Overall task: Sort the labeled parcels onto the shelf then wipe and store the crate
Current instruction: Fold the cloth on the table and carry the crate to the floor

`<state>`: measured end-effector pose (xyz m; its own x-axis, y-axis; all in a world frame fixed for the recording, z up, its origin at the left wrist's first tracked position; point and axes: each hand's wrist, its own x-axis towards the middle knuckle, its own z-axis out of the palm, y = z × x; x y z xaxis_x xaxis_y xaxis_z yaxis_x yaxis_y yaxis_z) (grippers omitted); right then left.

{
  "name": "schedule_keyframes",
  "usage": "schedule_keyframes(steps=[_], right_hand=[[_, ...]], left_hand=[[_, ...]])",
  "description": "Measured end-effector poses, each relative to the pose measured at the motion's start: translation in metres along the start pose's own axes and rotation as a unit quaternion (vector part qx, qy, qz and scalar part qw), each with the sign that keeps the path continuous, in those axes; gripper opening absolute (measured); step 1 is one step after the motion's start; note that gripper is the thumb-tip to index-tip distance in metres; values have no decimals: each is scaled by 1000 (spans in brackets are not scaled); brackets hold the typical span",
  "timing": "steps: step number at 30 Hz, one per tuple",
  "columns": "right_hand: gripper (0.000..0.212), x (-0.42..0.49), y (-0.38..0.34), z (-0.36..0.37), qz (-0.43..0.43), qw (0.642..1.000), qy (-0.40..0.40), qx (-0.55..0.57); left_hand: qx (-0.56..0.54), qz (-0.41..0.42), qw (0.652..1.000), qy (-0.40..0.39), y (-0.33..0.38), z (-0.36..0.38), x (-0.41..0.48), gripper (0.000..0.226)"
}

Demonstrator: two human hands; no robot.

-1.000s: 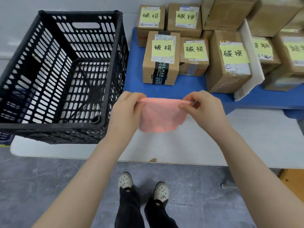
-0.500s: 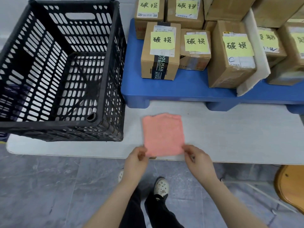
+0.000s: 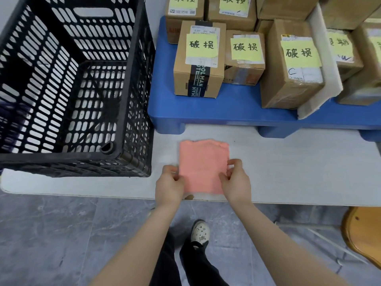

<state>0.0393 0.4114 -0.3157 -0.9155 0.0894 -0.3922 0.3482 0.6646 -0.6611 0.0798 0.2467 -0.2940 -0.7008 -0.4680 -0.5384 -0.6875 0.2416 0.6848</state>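
A pink cloth [image 3: 203,165], folded into a rectangle, lies flat on the white table [image 3: 288,166] near its front edge. My left hand [image 3: 170,185] pinches the cloth's left edge and my right hand [image 3: 236,180] pinches its right edge. The black slatted crate [image 3: 68,83] stands empty on the table to the left of the cloth. Cardboard parcels with yellow handwritten labels [image 3: 199,58] sit on the blue platform [image 3: 226,112] behind the cloth.
A white foam sheet [image 3: 323,65] leans between parcels at the right. A wooden stool [image 3: 362,234] stands on the grey floor at the lower right. My feet are below the table edge.
The cloth, held up in the air a second ago, now lies flat on the table. Both hands have come down toward me and shifted onto its side edges.
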Motion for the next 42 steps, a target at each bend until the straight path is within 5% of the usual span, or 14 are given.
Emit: schedule_keyframes(steps=[4, 8, 11, 20, 22, 25, 29, 32, 36, 39, 42], right_hand=[[63, -13, 8, 8, -1, 999, 31, -37], [65, -11, 8, 11, -174, 952, 44, -249], [58, -4, 4, 12, -185, 934, -75, -295], [62, 6, -37, 4, -151, 905, -182, -354], [58, -2, -51, -4, -127, 912, -142, -362], [50, -12, -82, -24, -142, 947, -47, -284], [44, -9, -158, -45, -246, 960, 1, -136], [40, -4, -231, -46, -309, 945, 14, -105], [48, -9, -303, -16, -343, 934, -22, -97], [64, -9, -323, 24, -295, 940, -45, -165], [76, -2, -325, 57, -226, 952, -43, -200]], left_hand=[[139, 75, 986, 54, -9, 2, -4, 52], [420, 334, 843, -10, -25, 11, 3, 65], [500, 320, 797, -110, -23, 7, 5, 58], [511, 212, 817, -164, -8, -13, 14, 98], [445, 241, 845, -172, 10, -22, 0, 100], [337, 338, 866, -151, 47, -55, -29, 70], [222, 384, 894, -56, 104, -142, -47, 53], [213, 429, 872, 103, 138, -224, -36, 47], [235, 325, 881, 251, 126, -307, 17, 49], [416, 200, 858, 224, 77, -342, 64, 62], [452, 152, 860, 183, 45, -372, 107, 71]])
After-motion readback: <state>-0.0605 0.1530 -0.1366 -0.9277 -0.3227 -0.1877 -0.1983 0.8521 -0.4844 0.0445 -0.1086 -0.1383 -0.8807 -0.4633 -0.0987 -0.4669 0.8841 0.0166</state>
